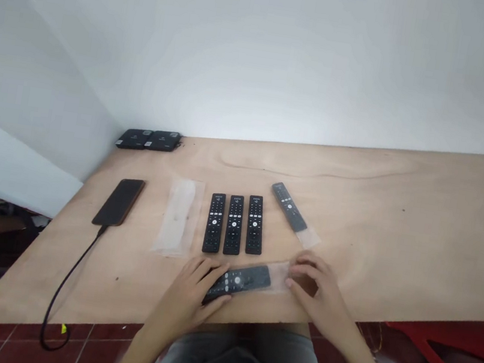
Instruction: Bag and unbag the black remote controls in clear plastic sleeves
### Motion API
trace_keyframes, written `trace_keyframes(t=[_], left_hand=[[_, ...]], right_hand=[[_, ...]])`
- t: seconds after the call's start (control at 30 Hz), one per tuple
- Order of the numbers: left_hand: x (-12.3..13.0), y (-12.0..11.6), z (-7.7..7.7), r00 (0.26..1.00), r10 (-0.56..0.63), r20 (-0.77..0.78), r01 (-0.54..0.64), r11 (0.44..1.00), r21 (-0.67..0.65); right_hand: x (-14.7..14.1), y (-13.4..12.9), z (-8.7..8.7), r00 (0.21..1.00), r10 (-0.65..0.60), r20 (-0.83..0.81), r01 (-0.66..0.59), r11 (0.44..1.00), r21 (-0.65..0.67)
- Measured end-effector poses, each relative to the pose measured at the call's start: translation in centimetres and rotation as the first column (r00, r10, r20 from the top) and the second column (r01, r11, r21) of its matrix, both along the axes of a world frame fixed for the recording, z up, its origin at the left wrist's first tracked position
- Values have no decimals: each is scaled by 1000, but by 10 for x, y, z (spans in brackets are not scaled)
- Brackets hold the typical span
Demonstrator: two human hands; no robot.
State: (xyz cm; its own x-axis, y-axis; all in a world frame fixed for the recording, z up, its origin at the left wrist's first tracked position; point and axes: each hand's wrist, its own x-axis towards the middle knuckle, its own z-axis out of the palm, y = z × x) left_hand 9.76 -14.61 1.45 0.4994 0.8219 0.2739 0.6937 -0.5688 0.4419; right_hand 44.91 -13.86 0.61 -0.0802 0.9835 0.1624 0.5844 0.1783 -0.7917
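A black remote control (pixel 250 278) in a clear plastic sleeve (pixel 278 277) lies slantwise near the table's front edge. My left hand (pixel 196 292) grips the remote's left end between thumb and fingers. At the sleeve's loose right end, my right hand (pixel 314 283) pinches the plastic with thumb and fingertips. Just beyond my hands stand three bare remotes in a row: a left one (pixel 213 232), a middle one (pixel 233 235) and a right one (pixel 254 235). Farther right, another sleeved remote (pixel 289 205) lies tilted, its sleeve's end (pixel 307 237) sticking out toward me.
Flat plastic sleeves (pixel 179 214) lie left of the row. A phone (pixel 119 202) with a black cable (pixel 67 286) hanging off the front edge is farther left. Two black boxes (pixel 162 140) sit against the wall (pixel 287 61). A red chair (pixel 435 350) stands at the right.
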Motion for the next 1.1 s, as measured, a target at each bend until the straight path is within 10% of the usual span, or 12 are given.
trace_keyframes(t=[0.63,1.1], left_hand=[[2,-1,-1,1000,13,9,-13,1000,27],[-2,-5,-5,998,35,50,-35,999,9]], right_hand=[[-16,1,3,996,-88,28,89,996,-29],[-16,-3,21,837,-207,-506,18,936,-352]])
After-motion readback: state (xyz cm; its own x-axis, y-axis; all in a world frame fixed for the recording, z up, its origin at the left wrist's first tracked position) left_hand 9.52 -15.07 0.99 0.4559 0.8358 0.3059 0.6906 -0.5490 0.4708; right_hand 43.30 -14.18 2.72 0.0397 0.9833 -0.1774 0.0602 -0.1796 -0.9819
